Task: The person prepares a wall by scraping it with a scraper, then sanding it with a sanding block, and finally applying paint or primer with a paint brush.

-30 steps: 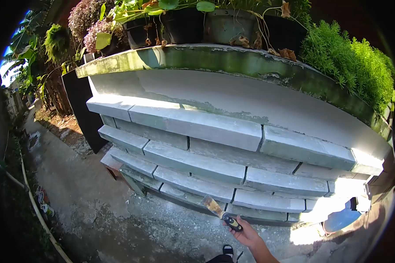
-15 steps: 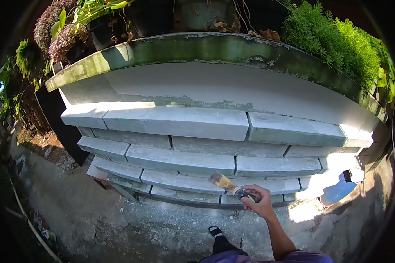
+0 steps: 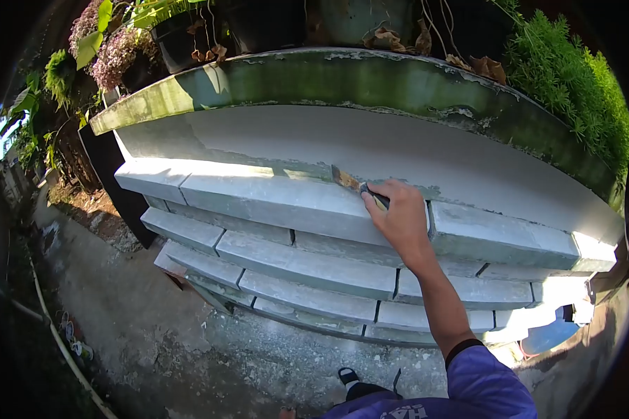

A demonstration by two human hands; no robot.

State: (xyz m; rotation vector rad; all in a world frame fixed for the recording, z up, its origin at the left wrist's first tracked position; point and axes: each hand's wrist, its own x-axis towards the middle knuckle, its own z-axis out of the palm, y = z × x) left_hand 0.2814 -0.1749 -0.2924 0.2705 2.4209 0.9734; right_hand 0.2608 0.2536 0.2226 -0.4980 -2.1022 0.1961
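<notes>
My right hand (image 3: 400,213) is closed round the dark handle of a putty knife (image 3: 348,181), whose blade is stained brown. The blade's tip meets the base of the pale wall (image 3: 342,136), just above the top grey block ledge (image 3: 279,202). A rough, darker patch of wall surface (image 3: 426,189) lies to the right of the blade. At the bottom edge a small skin-coloured bit, seemingly my left hand (image 3: 287,414), shows beside my clothing; its fingers cannot be made out.
A mossy concrete slab (image 3: 272,84) overhangs the wall, with potted plants (image 3: 122,59) on top. Stepped block courses (image 3: 307,269) project below. A blue rounded object (image 3: 548,337) stands at lower right. My foot (image 3: 347,376) is on the rough concrete floor (image 3: 258,363).
My right hand has reached up and forward with the putty knife, from in front of the lower courses to the wall base above the top ledge. The view has shifted slightly.
</notes>
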